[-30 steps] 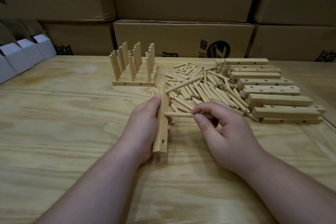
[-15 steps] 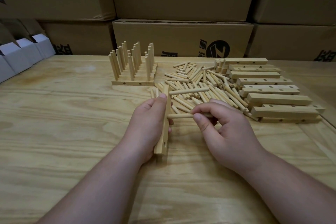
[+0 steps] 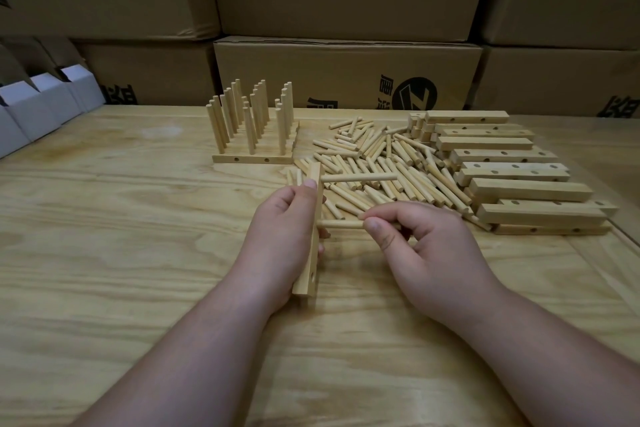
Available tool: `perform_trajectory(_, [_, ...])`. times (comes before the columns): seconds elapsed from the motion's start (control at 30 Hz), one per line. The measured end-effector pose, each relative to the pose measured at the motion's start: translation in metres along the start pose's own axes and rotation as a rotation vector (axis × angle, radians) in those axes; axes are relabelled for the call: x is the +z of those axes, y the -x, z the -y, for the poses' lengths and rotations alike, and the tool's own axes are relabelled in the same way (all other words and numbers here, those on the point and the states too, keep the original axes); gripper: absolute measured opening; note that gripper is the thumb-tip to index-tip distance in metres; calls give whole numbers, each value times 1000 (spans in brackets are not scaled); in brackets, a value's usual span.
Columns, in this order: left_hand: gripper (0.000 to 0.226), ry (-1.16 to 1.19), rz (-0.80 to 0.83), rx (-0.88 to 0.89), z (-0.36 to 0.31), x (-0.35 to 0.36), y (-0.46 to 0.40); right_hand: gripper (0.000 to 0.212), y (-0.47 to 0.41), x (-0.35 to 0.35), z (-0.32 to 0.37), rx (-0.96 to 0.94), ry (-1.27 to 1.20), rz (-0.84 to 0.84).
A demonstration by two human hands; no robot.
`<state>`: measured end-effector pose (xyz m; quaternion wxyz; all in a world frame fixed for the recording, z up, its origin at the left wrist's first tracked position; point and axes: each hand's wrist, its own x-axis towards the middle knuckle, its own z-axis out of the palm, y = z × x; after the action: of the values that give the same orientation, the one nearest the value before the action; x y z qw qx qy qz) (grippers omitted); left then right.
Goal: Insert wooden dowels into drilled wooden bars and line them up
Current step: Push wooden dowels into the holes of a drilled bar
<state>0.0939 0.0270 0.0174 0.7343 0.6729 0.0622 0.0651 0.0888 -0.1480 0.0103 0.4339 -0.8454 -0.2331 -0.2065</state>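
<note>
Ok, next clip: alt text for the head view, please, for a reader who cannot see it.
A left hand holds a drilled wooden bar on edge while the right hand pinches a dowel at its middle hole; another dowel already sticks out higher up. Behind lie loose dowels, stacked bars and finished bars.

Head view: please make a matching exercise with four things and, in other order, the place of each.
Things:
1. bar in the left hand
2. finished bars with upright dowels
3. loose dowels
4. empty drilled bars

Places:
A. heap at the table's middle
B. far right, stacked
C. far, left of the heap
D. nearest, held on end

Pairs: 1-D, 2-C, 3-A, 4-B
</note>
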Motion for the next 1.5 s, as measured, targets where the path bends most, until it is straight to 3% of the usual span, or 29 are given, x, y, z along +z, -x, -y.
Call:
perform_trajectory(0.27, [35, -6, 10, 14, 1, 2, -1, 16, 0, 2, -2, 75, -34, -7])
perform_trajectory(0.47, [35, 15, -8, -8, 2, 0, -2, 22, 1, 3, 2, 32, -57, 3])
perform_trajectory(0.57, [35, 2, -8, -16, 3, 0, -3, 11, 2, 4, 2, 28, -128, -29])
perform_trajectory(0.67, [39, 50, -27, -58, 3, -1, -5, 26, 1, 2, -1, 90, -231, -134])
perform_trajectory(0.9, [38, 375, -135, -185, 0, -8, -13, 13, -11, -4, -19, 333, 141, -272])
perform_trajectory(1.07, [35, 592, -193, -237, -2, -15, -18, 4, -12, -5, -21, 439, 402, -176])
perform_trajectory(1.37, [42, 575, -175, -177, 5, -14, -21, 11, -12, -5, -19, 563, 574, -50])
perform_trajectory(1.5, [45, 552, -167, -181, 7, -14, -22, 9, -13, -5, -20, 538, 563, -103])
